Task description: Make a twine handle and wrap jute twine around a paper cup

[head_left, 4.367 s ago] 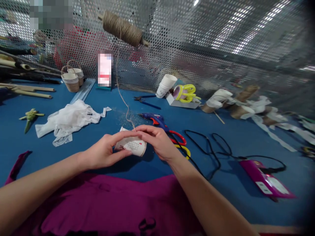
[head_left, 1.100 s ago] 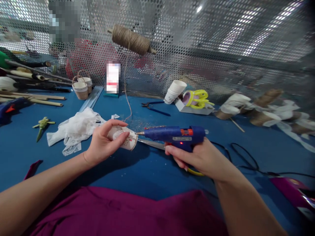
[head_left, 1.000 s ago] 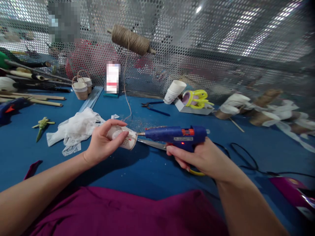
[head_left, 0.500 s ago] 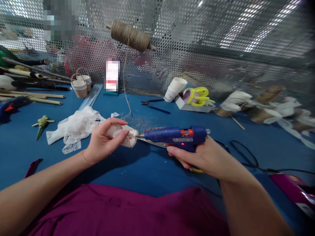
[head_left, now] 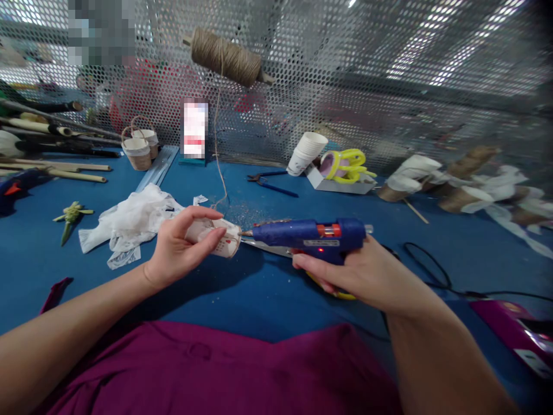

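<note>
My left hand [head_left: 185,245] is closed around a white paper cup [head_left: 228,243] with small printed marks, tipped on its side with one end facing right. My right hand [head_left: 345,265] grips a blue glue gun [head_left: 298,233] with a red light lit on its side. Its nozzle points left and meets the end of the cup, or comes very close. Below the glue gun lie scissors with yellow handles [head_left: 345,296], partly hidden by my right hand. Twine [head_left: 221,173] runs down from a spool [head_left: 227,57] to the table behind the cup.
White lace [head_left: 138,222] lies left of the cup. Blue-handled pliers [head_left: 272,183], stacked paper cups [head_left: 307,153] and a box with yellow ribbon [head_left: 345,167] stand behind. Small twine-wrapped buckets [head_left: 137,154] are at back left. A black cord [head_left: 436,282] and purple device [head_left: 514,334] lie right.
Both hands hold nearly the same pose, with the glue gun's nozzle still at the cup's end. The whole view has shifted slightly.
</note>
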Demonstrator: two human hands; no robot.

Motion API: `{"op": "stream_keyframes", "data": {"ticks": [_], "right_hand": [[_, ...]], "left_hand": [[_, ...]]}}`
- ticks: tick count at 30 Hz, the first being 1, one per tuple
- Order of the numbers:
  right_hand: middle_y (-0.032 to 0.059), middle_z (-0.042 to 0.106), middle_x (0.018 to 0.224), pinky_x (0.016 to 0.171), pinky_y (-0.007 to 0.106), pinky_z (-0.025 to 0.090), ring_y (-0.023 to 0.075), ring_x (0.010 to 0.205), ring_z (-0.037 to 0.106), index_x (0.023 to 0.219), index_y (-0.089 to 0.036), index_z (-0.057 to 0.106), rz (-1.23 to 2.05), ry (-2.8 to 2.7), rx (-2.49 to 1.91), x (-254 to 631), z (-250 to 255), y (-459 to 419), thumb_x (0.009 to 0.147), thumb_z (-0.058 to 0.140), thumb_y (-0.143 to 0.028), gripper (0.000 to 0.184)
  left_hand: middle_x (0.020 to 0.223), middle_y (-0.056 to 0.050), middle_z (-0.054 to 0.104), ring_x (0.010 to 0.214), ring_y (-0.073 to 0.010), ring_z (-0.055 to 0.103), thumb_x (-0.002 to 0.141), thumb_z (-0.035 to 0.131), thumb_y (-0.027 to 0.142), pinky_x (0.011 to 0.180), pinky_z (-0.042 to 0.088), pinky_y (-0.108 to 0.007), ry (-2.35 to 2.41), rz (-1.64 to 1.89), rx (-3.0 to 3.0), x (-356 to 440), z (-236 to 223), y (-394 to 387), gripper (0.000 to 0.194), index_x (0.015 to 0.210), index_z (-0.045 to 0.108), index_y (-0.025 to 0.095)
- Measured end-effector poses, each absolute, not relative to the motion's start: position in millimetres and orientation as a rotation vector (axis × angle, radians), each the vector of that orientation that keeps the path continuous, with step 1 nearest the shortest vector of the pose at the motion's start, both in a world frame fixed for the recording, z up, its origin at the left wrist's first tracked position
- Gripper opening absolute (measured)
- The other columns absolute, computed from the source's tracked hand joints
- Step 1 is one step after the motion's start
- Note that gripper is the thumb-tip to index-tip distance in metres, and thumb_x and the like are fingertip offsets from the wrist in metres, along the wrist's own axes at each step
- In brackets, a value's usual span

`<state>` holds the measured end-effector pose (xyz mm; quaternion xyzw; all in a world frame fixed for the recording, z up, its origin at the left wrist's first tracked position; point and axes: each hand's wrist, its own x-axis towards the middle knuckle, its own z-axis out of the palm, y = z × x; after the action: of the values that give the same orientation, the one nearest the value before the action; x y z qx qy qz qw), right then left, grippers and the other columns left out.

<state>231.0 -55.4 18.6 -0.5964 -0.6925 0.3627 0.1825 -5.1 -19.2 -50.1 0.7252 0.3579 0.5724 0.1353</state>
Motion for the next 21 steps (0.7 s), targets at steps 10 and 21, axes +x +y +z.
{"op": "stream_keyframes", "data": {"ticks": [10, 21], "right_hand": [[-0.0048, 0.047, 0.04, 0.036, 0.021, 0.037, 0.0095, 0.036, 0.044, 0.071, -0.021, 0.056, 0.997, -1.99, -1.684, 231.6, 19.1, -56.5, 0.073, 0.059, -0.042, 0.021], [-0.0047, 0.047, 0.04, 0.037, 0.021, 0.038, 0.0089, 0.037, 0.044, 0.067, -0.021, 0.054, 1.04, -1.969, -1.655, 231.8, 21.0, -55.3, 0.073, 0.06, -0.04, 0.021]], "left_hand": [[0.068, -0.002, 0.066, 0.049, -0.0077, 0.057, 0.074, 0.063, 0.02, 0.045, 0.045, -0.017, 1.03, 1.652, 2.13, -4.4, -49.0, -21.0, 0.012, 0.084, 0.059, 0.015], [0.07, -0.002, 0.067, 0.054, -0.0093, 0.06, 0.074, 0.063, 0.018, 0.048, 0.048, -0.018, 0.987, 1.674, 2.166, -4.1, -47.9, -22.7, 0.01, 0.084, 0.059, 0.017]]}}
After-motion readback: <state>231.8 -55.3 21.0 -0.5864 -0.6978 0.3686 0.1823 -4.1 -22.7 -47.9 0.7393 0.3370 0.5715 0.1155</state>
